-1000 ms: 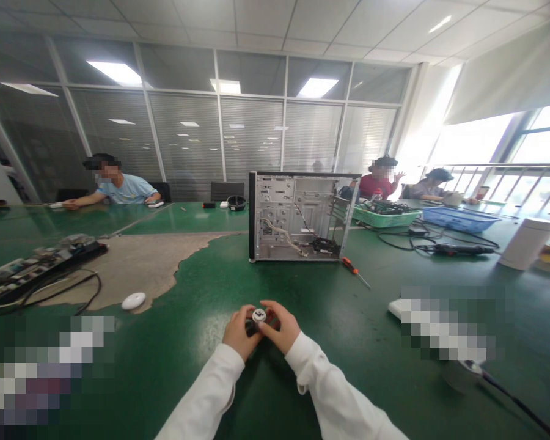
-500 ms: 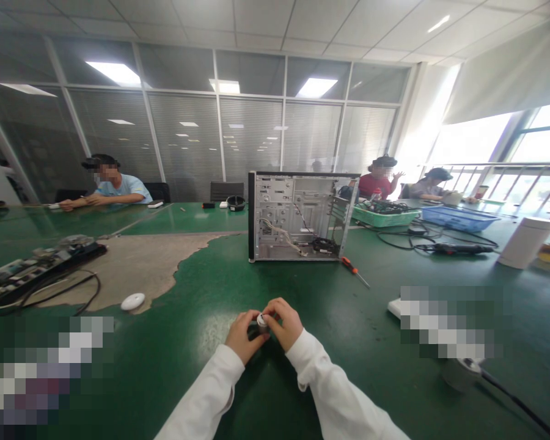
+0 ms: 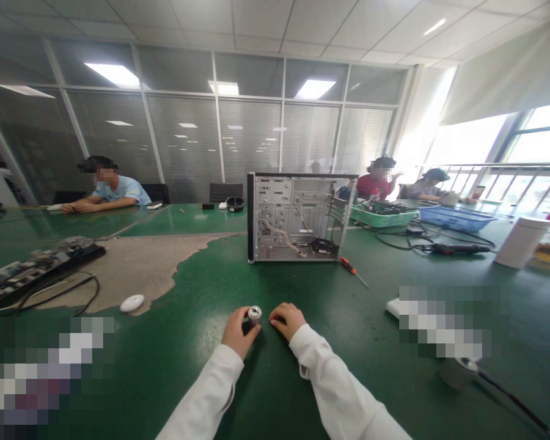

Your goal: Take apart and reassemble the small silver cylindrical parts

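My left hand (image 3: pixel 239 333) grips a small grey metal cylinder (image 3: pixel 255 319) from its left side, thumb in front and fingers behind. The cylinder stands upright on the green table, its pale round top with a dark centre facing up. To its right, apart from it, my right hand (image 3: pixel 288 320) is low over the table with fingers curled and drawn together. Whether a small thing is between those fingertips cannot be made out. Beyond both hands stands an open computer case (image 3: pixel 297 253), with loose wires and a black fan inside.
An orange screwdriver (image 3: pixel 354 272) lies beside the case. A white round lid (image 3: pixel 132 304) and a circuit-filled strip (image 3: pixel 41 269) are left. On the right are a green basket (image 3: pixel 385 218), a blue basket (image 3: pixel 458 219), a white cylinder (image 3: pixel 522 243) and another grey cylinder (image 3: pixel 458 374). Several people sit beyond.
My right hand has come off the cylinder's top and moved right. My left hand has shifted slightly left with the cylinder, whose top is now uncovered.
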A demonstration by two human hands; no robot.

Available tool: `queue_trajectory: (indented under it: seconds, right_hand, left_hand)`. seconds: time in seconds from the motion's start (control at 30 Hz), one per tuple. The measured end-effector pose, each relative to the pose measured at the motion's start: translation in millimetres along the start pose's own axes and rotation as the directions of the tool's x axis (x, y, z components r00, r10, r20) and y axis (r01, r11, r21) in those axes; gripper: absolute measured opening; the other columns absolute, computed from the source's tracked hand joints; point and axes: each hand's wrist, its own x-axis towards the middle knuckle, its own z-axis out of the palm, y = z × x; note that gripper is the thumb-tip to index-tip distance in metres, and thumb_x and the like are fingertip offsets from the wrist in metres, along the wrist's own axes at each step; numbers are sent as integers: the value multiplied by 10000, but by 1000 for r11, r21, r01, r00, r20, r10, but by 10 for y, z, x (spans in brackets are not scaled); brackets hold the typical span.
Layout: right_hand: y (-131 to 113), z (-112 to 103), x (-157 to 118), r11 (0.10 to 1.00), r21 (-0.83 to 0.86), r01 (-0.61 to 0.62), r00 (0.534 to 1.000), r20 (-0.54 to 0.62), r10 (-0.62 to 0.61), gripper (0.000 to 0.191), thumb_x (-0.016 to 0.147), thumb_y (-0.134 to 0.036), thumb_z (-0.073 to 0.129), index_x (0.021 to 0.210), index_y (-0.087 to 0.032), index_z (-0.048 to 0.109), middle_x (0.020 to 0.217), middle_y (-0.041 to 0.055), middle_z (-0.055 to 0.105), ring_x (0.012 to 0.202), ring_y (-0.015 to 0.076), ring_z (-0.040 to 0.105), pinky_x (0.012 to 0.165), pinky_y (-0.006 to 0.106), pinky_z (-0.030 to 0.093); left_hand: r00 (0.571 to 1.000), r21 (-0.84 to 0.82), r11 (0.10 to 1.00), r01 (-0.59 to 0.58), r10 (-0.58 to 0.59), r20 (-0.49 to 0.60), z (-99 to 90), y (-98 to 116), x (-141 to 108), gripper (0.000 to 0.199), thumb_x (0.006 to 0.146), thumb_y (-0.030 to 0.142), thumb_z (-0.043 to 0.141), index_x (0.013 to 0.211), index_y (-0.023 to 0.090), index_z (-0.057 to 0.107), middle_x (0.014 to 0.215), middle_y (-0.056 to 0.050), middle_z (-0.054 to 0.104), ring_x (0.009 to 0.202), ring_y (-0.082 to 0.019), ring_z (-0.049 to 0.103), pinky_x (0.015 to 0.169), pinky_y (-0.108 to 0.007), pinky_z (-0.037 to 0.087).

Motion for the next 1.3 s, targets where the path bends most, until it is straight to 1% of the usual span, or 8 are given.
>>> queue_trajectory:
  seconds: [0.03,0.1,0.17,0.27,0.43,0.8,1.03,1.3]
  right_hand:
    - [38,-17,6,999,-43,-16,999,27,17,123,621,-258,547,729,-259,604,822,-1,561,834,168,461,705,311,340]
    - [118,-63,18,995,-87,-43,998,42,46,216,591,-271,564,805,-284,595,908,-4,547,886,185,443,710,320,337]
    - [199,-97,32,993,-98,-70,997,29,73,292,585,-208,539,867,-275,581,949,3,535,894,178,441,713,306,341]
    - [290,-89,57,989,-111,-102,995,-16,101,335,591,-115,456,868,-255,582,943,8,538,884,165,443,719,288,342]
    - [318,-20,76,981,-152,-123,991,-72,113,329,587,-103,435,827,-262,593,915,4,544,877,172,438,713,294,339]
    - [285,-66,46,984,-143,-105,993,-65,97,318,599,-125,423,831,-264,590,918,5,541,877,171,435,700,287,340]
    - [297,-52,58,984,-145,-99,994,-63,91,316,594,-120,426,827,-258,589,919,5,539,871,165,435,707,279,336]
    - [291,-40,68,981,-154,-115,992,-63,106,313,598,-109,431,820,-259,592,910,3,541,871,162,437,722,277,335]
  left_hand:
    - [1000,-2,1000,1,-1,3,2,-7,1,316,607,212,550,914,156,501,939,-75,555,908,-212,504,745,-349,424]
    - [1000,-3,1000,0,0,8,5,-13,2,323,612,221,548,924,154,499,948,-79,553,912,-214,502,749,-352,425]
    - [1000,-2,1000,-1,1,10,5,-15,1,327,615,225,546,930,153,497,955,-81,551,918,-216,501,752,-356,425]
    - [1000,2,1000,4,-4,18,4,-14,0,324,615,228,547,928,153,500,959,-84,552,920,-218,501,752,-359,426]
    - [1000,-2,1000,9,-9,14,-2,-2,-1,324,607,223,557,921,158,508,960,-80,556,919,-212,506,748,-347,430]
    - [1000,32,999,-16,16,3,-7,25,-6,333,616,213,551,939,158,494,948,-74,560,904,-201,516,751,-341,432]
    - [1000,92,995,-25,24,11,-18,45,-9,373,585,129,553,950,148,475,947,-70,550,894,-194,507,786,-343,411]
    - [999,101,995,-26,23,32,-24,63,-18,441,538,-12,463,947,149,481,948,-55,543,897,-180,490,810,-325,391]
